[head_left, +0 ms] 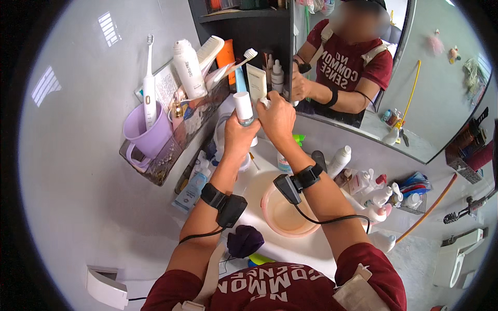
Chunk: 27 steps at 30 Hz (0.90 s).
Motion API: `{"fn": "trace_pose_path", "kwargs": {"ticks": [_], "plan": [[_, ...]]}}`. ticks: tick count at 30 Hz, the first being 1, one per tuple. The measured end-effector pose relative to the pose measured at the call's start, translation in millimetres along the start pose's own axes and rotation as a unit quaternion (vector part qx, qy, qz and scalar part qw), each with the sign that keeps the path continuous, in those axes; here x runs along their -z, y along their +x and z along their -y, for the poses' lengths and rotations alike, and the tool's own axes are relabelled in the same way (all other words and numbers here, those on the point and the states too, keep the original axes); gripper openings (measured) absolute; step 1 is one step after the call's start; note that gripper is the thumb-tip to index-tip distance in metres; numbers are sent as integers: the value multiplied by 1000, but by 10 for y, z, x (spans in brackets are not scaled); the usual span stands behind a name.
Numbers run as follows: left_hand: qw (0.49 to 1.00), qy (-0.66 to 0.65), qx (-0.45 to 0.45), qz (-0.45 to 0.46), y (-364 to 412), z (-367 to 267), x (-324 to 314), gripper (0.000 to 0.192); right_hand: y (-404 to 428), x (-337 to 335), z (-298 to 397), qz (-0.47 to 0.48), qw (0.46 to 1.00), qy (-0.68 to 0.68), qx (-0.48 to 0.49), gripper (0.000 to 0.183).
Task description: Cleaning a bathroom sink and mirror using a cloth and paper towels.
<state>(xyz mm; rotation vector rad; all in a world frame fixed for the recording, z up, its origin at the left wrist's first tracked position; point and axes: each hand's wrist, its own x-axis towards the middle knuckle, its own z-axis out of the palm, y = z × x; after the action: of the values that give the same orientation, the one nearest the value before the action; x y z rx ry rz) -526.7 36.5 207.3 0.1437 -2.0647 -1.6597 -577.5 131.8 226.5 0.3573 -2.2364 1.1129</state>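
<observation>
My left hand (238,134) is closed around a small bottle with a white cap (243,107), held upright in front of the dark wall cabinet (241,29). Close beside it, my right hand (277,116) has curled fingers, with a bit of white material (265,102) at the fingertips; whether it is cloth or tissue I cannot tell. A cream-coloured tube (256,82) stands just behind both hands, and a dropper bottle (277,77) is to its right in the cabinet. Another white-capped item shows partly below my hands.
At left, a wall rack (159,177) holds a purple mug (146,134) with an electric toothbrush (149,91), a white spray can (189,70) and a comb (210,50). Below is a white sink with a pink basin (268,217). Several pump bottles (360,182) line its right side, under a mirror (418,97).
</observation>
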Motion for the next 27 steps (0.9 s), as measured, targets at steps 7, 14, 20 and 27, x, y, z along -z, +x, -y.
{"fn": "trace_pose_path", "kwargs": {"ticks": [7,14,20,27], "plan": [[998,27,-61,-12,459,100,7,50,306,-174,41,1,998,-53,21,21],[998,49,-33,-5,627,108,-26,36,453,-212,56,49,990,-125,33,15],[975,163,-151,-9,751,171,-60,51,526,-283,48,44,993,-110,24,17],[956,220,-184,-64,885,313,-111,58,534,-312,24,69,994,-82,6,16]]}}
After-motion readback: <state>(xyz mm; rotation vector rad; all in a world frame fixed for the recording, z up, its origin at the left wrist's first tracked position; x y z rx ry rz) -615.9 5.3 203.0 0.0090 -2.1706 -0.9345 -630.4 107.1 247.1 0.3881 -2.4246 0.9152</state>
